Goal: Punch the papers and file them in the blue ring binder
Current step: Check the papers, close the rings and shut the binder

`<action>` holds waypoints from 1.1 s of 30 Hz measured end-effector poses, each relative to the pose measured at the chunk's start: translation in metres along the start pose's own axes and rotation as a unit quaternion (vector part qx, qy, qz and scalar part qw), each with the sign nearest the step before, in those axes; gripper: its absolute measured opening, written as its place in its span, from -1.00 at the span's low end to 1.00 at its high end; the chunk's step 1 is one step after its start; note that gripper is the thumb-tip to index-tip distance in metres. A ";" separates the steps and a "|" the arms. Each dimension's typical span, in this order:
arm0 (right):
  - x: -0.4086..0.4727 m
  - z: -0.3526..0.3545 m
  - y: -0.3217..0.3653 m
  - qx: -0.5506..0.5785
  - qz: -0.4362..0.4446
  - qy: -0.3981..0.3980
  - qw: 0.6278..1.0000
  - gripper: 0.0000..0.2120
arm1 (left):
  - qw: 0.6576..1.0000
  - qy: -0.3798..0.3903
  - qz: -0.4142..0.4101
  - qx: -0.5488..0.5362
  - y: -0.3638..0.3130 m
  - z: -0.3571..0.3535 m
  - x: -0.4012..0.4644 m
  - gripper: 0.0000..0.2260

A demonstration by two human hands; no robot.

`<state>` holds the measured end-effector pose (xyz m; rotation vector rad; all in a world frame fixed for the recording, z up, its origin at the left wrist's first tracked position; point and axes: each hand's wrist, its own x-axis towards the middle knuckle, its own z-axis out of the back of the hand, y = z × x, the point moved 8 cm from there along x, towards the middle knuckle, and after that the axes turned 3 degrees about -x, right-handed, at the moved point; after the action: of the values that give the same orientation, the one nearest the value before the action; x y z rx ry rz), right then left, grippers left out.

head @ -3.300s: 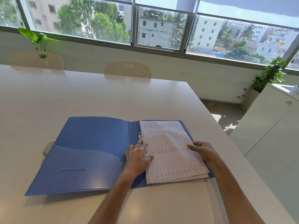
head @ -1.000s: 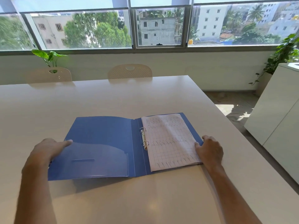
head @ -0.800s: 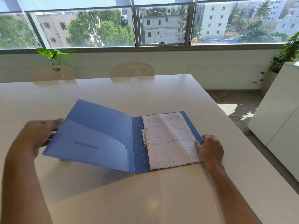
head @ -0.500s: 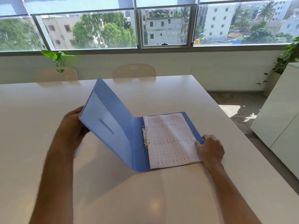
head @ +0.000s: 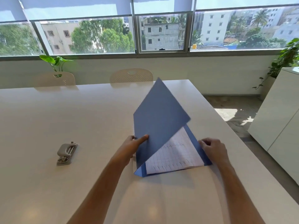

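Observation:
The blue ring binder (head: 159,120) lies near the table's right side, its front cover raised and tilted over the filed papers (head: 174,156). The sheets are white with a grid and handwriting, and only their lower part shows under the cover. The rings are hidden. My left hand (head: 131,147) holds the cover at its lower left edge, thumb on the outer face. My right hand (head: 213,148) sits at the binder's right edge with curled fingers on the back cover.
A grey hole punch (head: 66,153) sits on the white table (head: 80,113) to the left of my left arm. Two beige chairs (head: 131,75) stand at the far edge. A white cabinet (head: 278,118) stands to the right of the table.
My left hand has swung the front cover up from flat on the left and over towards the papers. The hole punch that the cover hid now shows. My right hand stayed at the right edge.

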<state>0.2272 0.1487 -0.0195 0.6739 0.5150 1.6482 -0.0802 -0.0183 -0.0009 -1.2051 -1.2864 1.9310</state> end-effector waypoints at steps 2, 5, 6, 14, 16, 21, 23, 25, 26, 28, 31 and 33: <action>0.003 0.003 -0.013 0.152 -0.059 0.036 0.986 -0.72 | 1.000 -0.011 -0.009 -0.007 0.004 -0.005 0.005 -0.45; 0.005 -0.001 -0.026 0.354 -0.149 0.098 0.918 -0.52 | 0.999 -0.025 -0.030 0.011 0.008 -0.008 0.013 -0.48; 0.006 -0.002 -0.028 0.382 -0.164 0.126 0.901 -0.45 | 0.999 -0.029 -0.036 0.024 0.009 -0.009 0.015 -0.47; 0.002 0.001 -0.024 0.284 -0.102 0.189 0.934 -0.50 | 0.985 -0.056 -0.075 0.143 0.007 -0.013 0.023 -0.37; 0.002 0.001 -0.019 0.190 -0.066 0.186 0.962 -0.48 | 0.976 -0.075 -0.078 0.191 0.007 -0.014 0.023 -0.33; 0.000 -0.004 -0.003 0.054 -0.029 0.180 0.982 -0.38 | 0.961 -0.093 -0.082 0.248 0.001 -0.017 0.020 -0.26; -0.001 -0.005 0.003 0.030 -0.018 0.171 0.985 -0.39 | 0.965 -0.086 -0.075 0.235 0.001 -0.017 0.019 -0.26; -0.001 -0.005 0.006 0.020 -0.014 0.163 0.986 -0.40 | 0.972 -0.076 -0.066 0.211 0.000 -0.019 0.019 -0.28; -0.001 -0.004 0.007 0.018 -0.015 0.160 0.987 -0.41 | 0.978 -0.068 -0.061 0.187 -0.001 -0.020 0.020 -0.30; 0.000 -0.003 0.006 0.023 -0.022 0.155 0.987 -0.43 | 0.994 -0.046 -0.035 0.087 0.001 -0.021 0.021 -0.44; 0.000 -0.002 0.004 0.038 -0.030 0.153 0.987 -0.44 | 0.997 -0.012 0.025 -0.076 0.007 -0.024 0.016 -0.64; 0.000 -0.003 0.002 0.044 -0.032 0.154 0.987 -0.45 | 0.993 0.002 0.018 -0.119 0.007 -0.028 0.012 -0.72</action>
<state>0.2238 0.1486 -0.0199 0.4620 0.8280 1.6858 -0.0608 0.0009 -0.0161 -1.3529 -1.5360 1.8379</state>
